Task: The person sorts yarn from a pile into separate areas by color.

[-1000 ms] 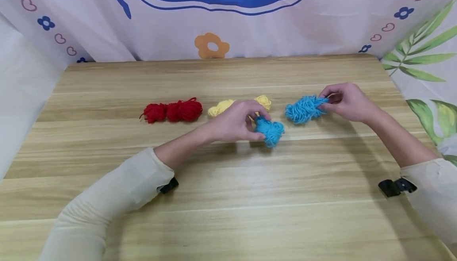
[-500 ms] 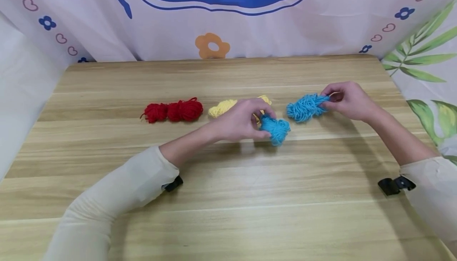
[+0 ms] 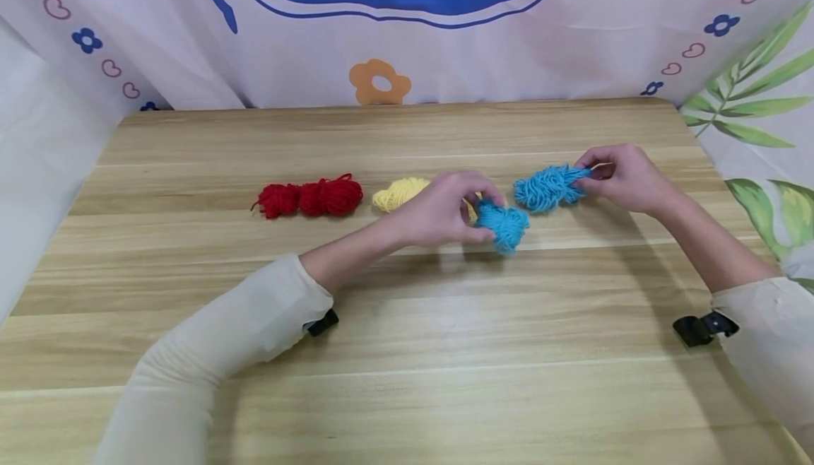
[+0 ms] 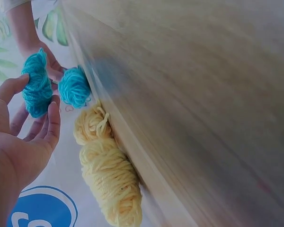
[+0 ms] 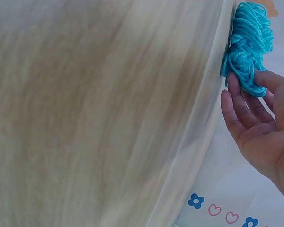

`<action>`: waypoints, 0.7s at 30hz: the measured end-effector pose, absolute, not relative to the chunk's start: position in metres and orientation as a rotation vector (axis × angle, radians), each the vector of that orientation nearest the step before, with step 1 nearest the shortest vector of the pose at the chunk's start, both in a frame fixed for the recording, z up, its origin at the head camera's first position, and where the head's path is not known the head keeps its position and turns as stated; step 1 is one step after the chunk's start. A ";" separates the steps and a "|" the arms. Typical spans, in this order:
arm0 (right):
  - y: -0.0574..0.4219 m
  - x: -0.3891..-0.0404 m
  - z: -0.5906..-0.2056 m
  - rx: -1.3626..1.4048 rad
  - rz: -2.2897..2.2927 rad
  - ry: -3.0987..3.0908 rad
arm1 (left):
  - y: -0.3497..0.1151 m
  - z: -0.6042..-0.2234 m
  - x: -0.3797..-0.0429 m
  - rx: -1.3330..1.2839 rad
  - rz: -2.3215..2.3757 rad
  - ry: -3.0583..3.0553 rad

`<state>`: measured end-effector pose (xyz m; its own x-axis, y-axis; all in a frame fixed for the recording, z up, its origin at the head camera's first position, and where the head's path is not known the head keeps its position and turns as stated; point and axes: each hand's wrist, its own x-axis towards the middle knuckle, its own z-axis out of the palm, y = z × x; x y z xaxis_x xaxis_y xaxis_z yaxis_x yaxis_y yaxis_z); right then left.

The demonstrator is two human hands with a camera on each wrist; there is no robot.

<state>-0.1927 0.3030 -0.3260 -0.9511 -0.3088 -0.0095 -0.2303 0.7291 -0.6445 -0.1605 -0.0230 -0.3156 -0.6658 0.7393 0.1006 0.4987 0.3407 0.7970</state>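
Observation:
My left hand pinches a small blue yarn skein between thumb and fingers, lifted a little off the wooden table in front of the yellow yarn. In the left wrist view this blue skein hangs clear of the tabletop. My right hand grips the right end of a second blue yarn skein, whose left part reaches toward the yellow yarn. The right wrist view has that skein by the table surface, its end between thumb and fingers. The yellow yarn skein lies partly hidden behind my left hand.
A red yarn skein lies to the left of the yellow one, in the same row. The wooden table stretches toward me. Behind it hangs a printed white cloth, and a leaf-patterned cloth is at the right.
My left hand has carried its blue skein rightward and slightly away from me, closer to the other blue skein. The right hand's skein has shifted slightly right and back.

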 end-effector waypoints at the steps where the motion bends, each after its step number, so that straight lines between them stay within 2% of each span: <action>1: 0.303 -0.193 -0.326 -0.436 -1.024 2.811 | -0.022 -0.316 -0.161 1.108 1.237 2.326; 21: 0.305 -0.194 -0.328 -0.412 -1.018 2.804 | -0.006 -0.317 -0.166 1.067 1.199 2.361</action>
